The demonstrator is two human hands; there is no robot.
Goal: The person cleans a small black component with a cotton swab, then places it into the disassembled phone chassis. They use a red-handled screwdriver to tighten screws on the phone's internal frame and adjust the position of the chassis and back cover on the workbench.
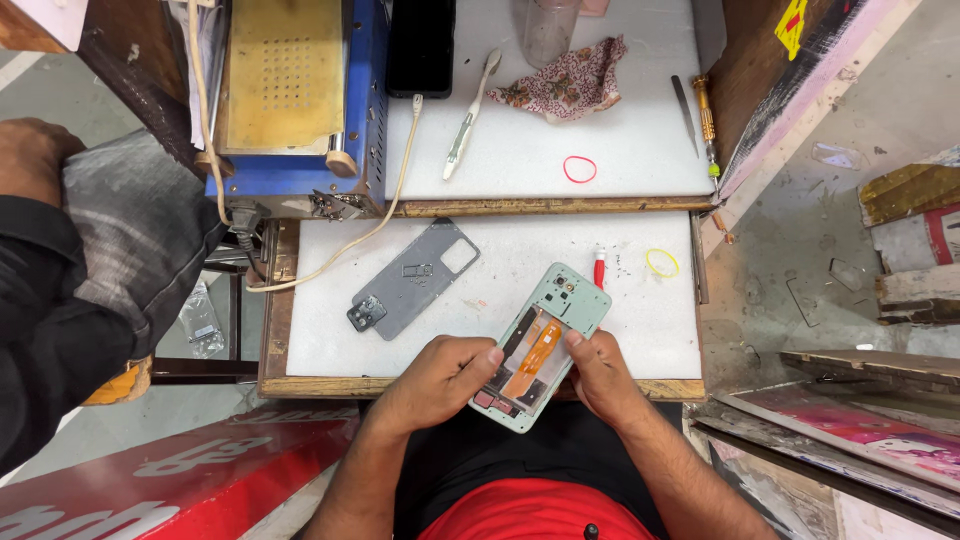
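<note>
At the far left a second person's dark sleeve (40, 330) and grey-clad knee (140, 235) crowd the bench edge, close beside the blue heating machine (300, 100). The white work board (640, 330) runs rightward to its wooden front rim, with bare space around the grey back cover (415, 277), which lies flat and well apart from both hands. A cream cable (340, 250) curves over the board's left corner.

The left hand (440, 380) comes in from below, fingers curled around the left side of the opened phone frame (545, 345), thumb pressing on its exposed interior near the orange flex strip. The frame is tilted, overhanging the board's front rim. The right hand (600, 375) clasps the frame's right edge, thumb on top. Further right lie a red-handled tool (600, 268) and a yellow rubber band (661, 263).
</note>
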